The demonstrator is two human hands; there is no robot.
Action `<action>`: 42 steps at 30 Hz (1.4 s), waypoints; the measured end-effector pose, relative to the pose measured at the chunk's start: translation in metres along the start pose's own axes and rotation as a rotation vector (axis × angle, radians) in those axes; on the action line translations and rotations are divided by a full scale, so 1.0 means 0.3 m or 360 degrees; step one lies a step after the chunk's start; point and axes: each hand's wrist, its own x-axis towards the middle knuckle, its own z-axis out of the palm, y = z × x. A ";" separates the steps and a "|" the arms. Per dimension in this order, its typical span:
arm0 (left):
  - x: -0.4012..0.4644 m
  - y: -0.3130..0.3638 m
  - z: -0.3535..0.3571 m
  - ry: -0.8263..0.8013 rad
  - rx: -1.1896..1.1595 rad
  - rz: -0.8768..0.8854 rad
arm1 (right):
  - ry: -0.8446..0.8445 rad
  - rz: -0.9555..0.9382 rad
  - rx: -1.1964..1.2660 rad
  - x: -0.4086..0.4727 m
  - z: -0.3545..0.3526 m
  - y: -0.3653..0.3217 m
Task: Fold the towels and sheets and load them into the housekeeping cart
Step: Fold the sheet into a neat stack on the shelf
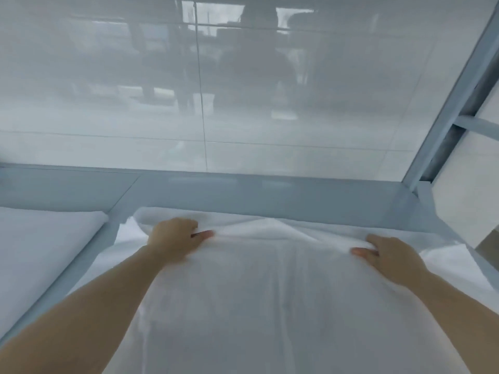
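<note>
View: head camera, looking forward and down along two bare forearms; the picture is blurred.
Sheet: a thin white fabric sheet [270, 287] spreads from the near edge of the view out to the fingers and lies on a pale grey-blue bench [270, 195].
Sheet's far edge: bunched into a soft ridge that runs between the two hands, with a rounded fold just beyond the left fingers.
Left hand [172, 236]: knuckles up on the far left part of the sheet, fingers [201, 234] curled and pinching the fabric ridge.
Right hand [388, 252]: on the far right part of the sheet, fingers [361, 251] curled into the cloth and gripping it, pointing toward the left hand.
Gap between hands: the two hands are well apart, with wrinkled fabric stretched between their fingers.
Second cloth: a flat white folded cloth [40, 238] lies well to the left of the left fingers, in a separate section set off by a grey-blue divider [81, 265].
Beyond the fingers: a bare strip of the bench, then a glossy white tiled wall [243, 90] with dim reflections.
Right of the right fingers: a slanted grey-blue metal frame post [448, 103].
</note>
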 end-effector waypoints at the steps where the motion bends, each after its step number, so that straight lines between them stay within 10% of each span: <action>1: 0.029 0.001 -0.023 -0.0006 -0.0036 -0.0021 | 0.0055 -0.0029 0.0043 0.017 -0.023 -0.001; 4: 0.134 0.005 -0.082 0.0144 -0.0061 -0.0106 | 0.0335 -0.0040 0.0089 0.089 -0.086 0.000; 12: 0.167 0.010 0.005 -0.0110 -0.0032 -0.0105 | 0.0086 0.0069 -0.0001 0.120 -0.019 -0.003; 19: 0.148 -0.005 0.040 0.0345 0.0117 -0.0101 | 0.0215 0.0318 -0.0488 0.136 0.047 -0.065; 24: 0.093 0.070 0.015 0.0764 -0.0019 0.0168 | 0.0809 0.0069 -0.0206 0.122 0.076 -0.256; 28: 0.004 0.217 0.019 0.0348 -0.0180 0.0251 | 0.0654 -0.0553 0.0179 0.071 0.106 -0.578; 32: -0.050 0.251 0.060 0.0118 -0.0068 0.0245 | 0.0241 -0.0551 0.0521 0.028 0.178 -0.753; 42: 0.037 -0.090 0.061 -0.0335 0.0125 -0.0074 | -0.0223 -0.0393 -0.0171 0.167 0.217 -0.638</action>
